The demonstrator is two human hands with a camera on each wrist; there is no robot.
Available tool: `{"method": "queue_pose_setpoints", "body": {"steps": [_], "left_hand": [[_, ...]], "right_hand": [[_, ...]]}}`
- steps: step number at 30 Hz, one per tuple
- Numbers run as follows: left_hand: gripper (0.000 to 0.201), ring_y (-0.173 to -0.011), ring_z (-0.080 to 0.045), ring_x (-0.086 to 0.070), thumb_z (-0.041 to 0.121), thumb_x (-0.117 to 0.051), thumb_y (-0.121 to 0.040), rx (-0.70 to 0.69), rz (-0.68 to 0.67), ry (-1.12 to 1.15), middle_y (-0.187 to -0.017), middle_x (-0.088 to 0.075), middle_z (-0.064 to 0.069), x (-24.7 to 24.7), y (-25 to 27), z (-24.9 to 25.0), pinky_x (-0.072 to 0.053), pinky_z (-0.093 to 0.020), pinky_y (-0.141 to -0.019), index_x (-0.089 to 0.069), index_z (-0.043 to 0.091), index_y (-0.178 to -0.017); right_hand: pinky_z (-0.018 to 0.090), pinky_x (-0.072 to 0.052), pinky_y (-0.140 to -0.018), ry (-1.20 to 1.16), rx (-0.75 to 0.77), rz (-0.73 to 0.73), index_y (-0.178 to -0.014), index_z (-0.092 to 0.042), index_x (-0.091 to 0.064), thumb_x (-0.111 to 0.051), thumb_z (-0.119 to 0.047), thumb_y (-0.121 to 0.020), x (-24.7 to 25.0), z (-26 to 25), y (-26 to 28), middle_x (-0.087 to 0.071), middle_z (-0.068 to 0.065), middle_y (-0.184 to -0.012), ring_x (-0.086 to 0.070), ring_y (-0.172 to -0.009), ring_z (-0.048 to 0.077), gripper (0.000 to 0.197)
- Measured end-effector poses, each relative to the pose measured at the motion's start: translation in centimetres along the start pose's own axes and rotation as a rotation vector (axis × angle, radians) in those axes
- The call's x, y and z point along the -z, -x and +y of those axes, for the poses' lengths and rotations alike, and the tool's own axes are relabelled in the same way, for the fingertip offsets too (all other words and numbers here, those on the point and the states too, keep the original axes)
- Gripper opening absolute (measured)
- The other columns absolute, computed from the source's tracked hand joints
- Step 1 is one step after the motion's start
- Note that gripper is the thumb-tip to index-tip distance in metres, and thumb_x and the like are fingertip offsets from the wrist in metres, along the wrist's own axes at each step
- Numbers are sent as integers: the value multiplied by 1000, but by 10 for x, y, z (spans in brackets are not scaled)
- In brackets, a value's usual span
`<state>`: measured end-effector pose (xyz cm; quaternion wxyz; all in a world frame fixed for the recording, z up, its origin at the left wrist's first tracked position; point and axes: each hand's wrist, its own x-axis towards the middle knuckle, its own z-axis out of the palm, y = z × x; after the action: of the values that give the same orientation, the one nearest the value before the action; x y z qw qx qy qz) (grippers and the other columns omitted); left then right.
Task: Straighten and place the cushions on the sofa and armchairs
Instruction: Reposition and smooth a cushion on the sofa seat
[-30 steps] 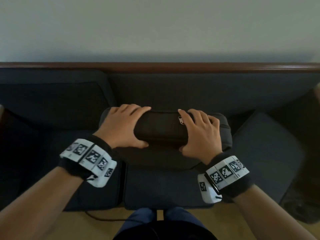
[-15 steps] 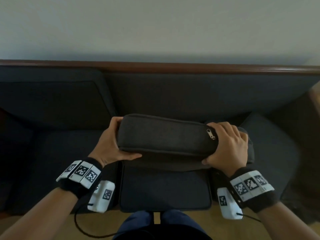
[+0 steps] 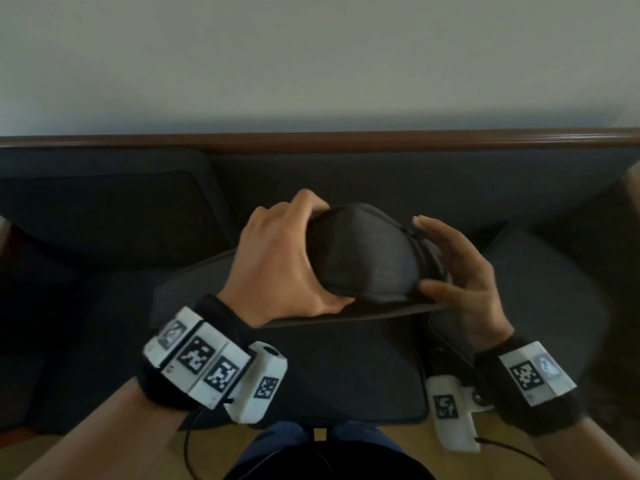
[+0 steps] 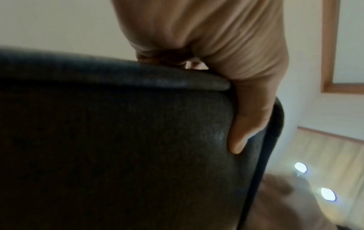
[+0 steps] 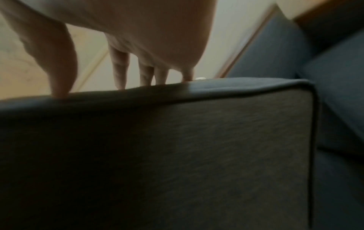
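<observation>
The cushion (image 3: 367, 254), dark grey with piped edges, is held up on edge over the middle seat (image 3: 329, 368) of the sofa (image 3: 346, 178), between the two hands and in front of the backrest. The left hand (image 3: 277, 265) grips its left end: fingers curled over the top edge and thumb pressed into the near face, as the left wrist view shows, with the thumb dug into the fabric. The right hand (image 3: 460, 282) cups the right end by the zip (image 3: 420, 242); its fingers are spread and fairly straight, tips resting on the top edge, thumb on the near side, so it steadies more than it clamps.

My reading is that the cushion is being turned upright to stand against the backrest. To do that well, keep both ends level so the piping runs parallel to the wooden rail (image 3: 346, 138), take a firmer hold with the right hand before letting the weight shift, and set the bottom edge into the crease between seat and back. The zip side is probably best put downward or to the rear, out of sight. A cushion (image 3: 100, 209) on the left already leans on the back and gives a line to match; another (image 3: 547, 289) lies to the right.

No brand, label or readable writing shows on cushion or sofa. The wrist bands (image 3: 197, 362) carry only black-and-white square code markers, no letters
</observation>
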<state>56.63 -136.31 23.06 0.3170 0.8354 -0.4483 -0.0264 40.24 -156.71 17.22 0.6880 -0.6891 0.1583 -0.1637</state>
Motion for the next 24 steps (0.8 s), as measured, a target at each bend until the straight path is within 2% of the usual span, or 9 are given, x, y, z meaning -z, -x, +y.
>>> {"method": "queue_pose_setpoints", "body": {"steps": [3,6,10,12,14,16,19,22,24], "left_hand": [[86,-88,-16,-59,62,-82,-44,44,-61,-154,-101,-64,6,-32,-2,-3,-41,-36,-83,-53,22,-114],[95,-112,-19,-52,66,-81,-52,133,-321,-184,-125,-55,4,-79,6,-28,-34,-39,-96,-44,30,-132],[94,-136,-14,-34,79,-61,-70,197,-572,-53,-148,-38,8,-123,24,-66,-19,-39,-109,-28,39,-148],[79,-138,-14,-34,82,-31,-78,304,-527,-98,-147,-43,8,-127,35,-94,-20,-40,-107,-37,40,-145],[73,-131,-19,-45,71,-15,-83,406,-383,-196,-136,-56,6,-124,47,-125,-25,-41,-101,-56,35,-132],[62,-122,-25,-53,62,-20,-88,486,-247,-294,-123,-63,3,-108,60,-155,-30,-44,-96,-66,30,-116],[41,-129,-27,-43,54,-31,-98,782,-184,-284,-131,-55,0,-79,81,-188,-27,-50,-103,-61,34,-116],[32,-127,-35,-45,57,-45,-97,1078,-128,25,-129,-53,-7,-61,99,-202,-34,-51,-103,-54,34,-117],[45,-116,-34,-56,65,-55,-86,1230,-48,341,-117,-61,-7,-52,100,-207,-40,-44,-100,-62,27,-108]], "right_hand": [[50,-29,-118,-193,-211,95,-133,-16,-56,-77,-47,-70,-36,12,-17,-54,12,-143,-46,-136,27,73],[47,-35,-114,2,-426,135,-118,-41,-66,-60,-85,-62,-66,38,-29,-60,-2,-135,-53,-128,17,71],[46,-44,-105,251,-603,441,-100,-39,-69,-55,-72,-72,-34,78,-28,-67,-7,-109,-60,-111,18,45],[46,-42,-106,291,-715,506,-97,-30,-67,-57,-61,-84,-4,93,-28,-65,-1,-109,-57,-115,28,35],[44,-38,-106,372,-856,529,-113,-28,-62,-53,-58,-89,21,106,-24,-58,9,-123,-51,-122,35,40],[44,-36,-103,377,-915,541,-118,-26,-58,-52,-59,-89,33,113,-22,-55,12,-132,-48,-124,36,44],[45,-38,-102,388,-937,535,-120,-25,-56,-53,-63,-86,33,118,-22,-55,12,-131,-50,-122,35,51],[49,-40,-104,424,-1025,589,-134,-19,-52,-52,-71,-75,25,122,-19,-54,15,-132,-50,-121,39,79],[56,-45,-97,309,-1133,649,-131,-17,-51,-59,-74,-62,26,123,-15,-55,15,-126,-52,-114,41,90]]}}
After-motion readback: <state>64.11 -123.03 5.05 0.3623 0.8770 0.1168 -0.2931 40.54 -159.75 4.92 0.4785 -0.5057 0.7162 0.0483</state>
